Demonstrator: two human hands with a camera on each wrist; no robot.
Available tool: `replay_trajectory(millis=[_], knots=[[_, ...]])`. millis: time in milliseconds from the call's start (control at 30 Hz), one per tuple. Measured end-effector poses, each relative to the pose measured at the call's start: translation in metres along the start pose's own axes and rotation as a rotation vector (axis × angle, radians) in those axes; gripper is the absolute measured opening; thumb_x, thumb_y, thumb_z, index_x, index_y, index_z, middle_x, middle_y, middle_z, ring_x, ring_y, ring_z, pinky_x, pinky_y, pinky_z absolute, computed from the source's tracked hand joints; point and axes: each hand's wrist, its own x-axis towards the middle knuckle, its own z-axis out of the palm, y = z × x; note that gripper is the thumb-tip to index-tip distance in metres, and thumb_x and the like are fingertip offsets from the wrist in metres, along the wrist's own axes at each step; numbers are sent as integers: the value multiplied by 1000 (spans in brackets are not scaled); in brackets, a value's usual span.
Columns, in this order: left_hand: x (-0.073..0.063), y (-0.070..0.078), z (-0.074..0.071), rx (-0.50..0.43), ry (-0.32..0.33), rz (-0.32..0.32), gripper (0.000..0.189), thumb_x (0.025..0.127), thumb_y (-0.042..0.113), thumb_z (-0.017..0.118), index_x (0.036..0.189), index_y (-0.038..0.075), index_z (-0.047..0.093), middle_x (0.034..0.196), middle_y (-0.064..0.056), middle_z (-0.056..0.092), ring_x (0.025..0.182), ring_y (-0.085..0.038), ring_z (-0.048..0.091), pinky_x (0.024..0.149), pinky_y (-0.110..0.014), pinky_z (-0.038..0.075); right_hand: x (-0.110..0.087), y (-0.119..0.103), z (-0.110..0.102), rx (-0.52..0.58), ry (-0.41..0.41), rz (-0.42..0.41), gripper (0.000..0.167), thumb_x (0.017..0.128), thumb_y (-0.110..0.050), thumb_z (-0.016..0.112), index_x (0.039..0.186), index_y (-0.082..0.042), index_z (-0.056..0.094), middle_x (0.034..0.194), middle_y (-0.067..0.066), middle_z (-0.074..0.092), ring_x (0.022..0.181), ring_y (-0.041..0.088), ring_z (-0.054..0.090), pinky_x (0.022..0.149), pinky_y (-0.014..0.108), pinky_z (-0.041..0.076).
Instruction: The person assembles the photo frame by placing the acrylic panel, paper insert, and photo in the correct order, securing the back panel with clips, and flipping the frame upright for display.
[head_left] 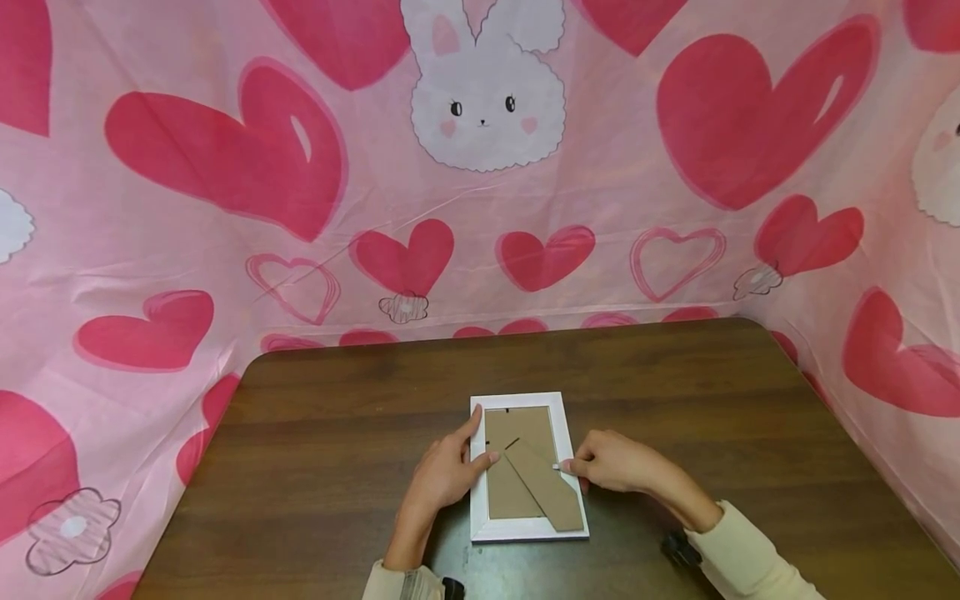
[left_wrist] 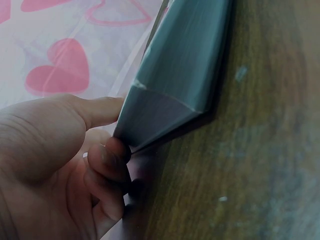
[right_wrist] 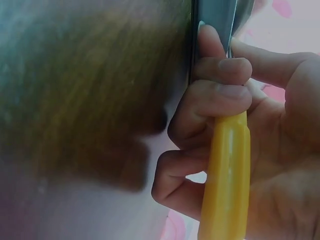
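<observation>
A white picture frame (head_left: 480, 500) lies back side up on the table, and its brown backing board (head_left: 525, 425) carries a diagonal easel leg (head_left: 551, 496). My left hand (head_left: 444, 471) grips the frame's left side, the thumb reaching over onto the back. Seen from the left wrist, the thumb and curled fingers of that hand (left_wrist: 65, 155) pinch the frame's edge (left_wrist: 155, 110). At the opposite side, my right hand (head_left: 615, 461) holds a yellow-handled tool (right_wrist: 227, 175) with a thin metal end. Its fingertips are right at the frame's right edge, beside the easel leg.
The dark wooden table (head_left: 337, 433) spreads out around the frame. Behind and at both sides hangs a pink cloth (head_left: 480, 217) printed with hearts and rabbits.
</observation>
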Motion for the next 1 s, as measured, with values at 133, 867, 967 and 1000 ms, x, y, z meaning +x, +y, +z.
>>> replay_trajectory(millis=[133,867,967,1000], knots=[[0,0,-1,9,1,6,80,95,42,76,163,24,38,79,-4,58,78,-17,55,63,-31,38,-1,3,1,10,1,-24,46,103,-35,65,62,-15,69,56,-14,41,52,3,36,52,22,27],[1,2,-1,-1,-1,-11,80,95,40,76,163,25,38,73,1,46,70,-16,49,61,-30,35,-28,-43,13,-162,30,-167,34,94,-38,78,69,-29,57,58,-21,44,54,-4,40,51,20,31],[0,3,-1,-7,3,-13,80,94,40,77,163,25,39,71,1,45,63,-15,45,57,-29,33,-27,-47,16,-218,49,-156,34,92,-36,81,68,-30,56,58,-20,45,55,-2,41,50,22,33],[0,3,0,-7,5,-12,80,94,40,77,163,25,39,71,1,46,62,-15,45,56,-29,33,-27,-48,17,-230,55,-151,35,92,-36,81,68,-30,56,58,-20,45,55,-2,41,50,22,33]])
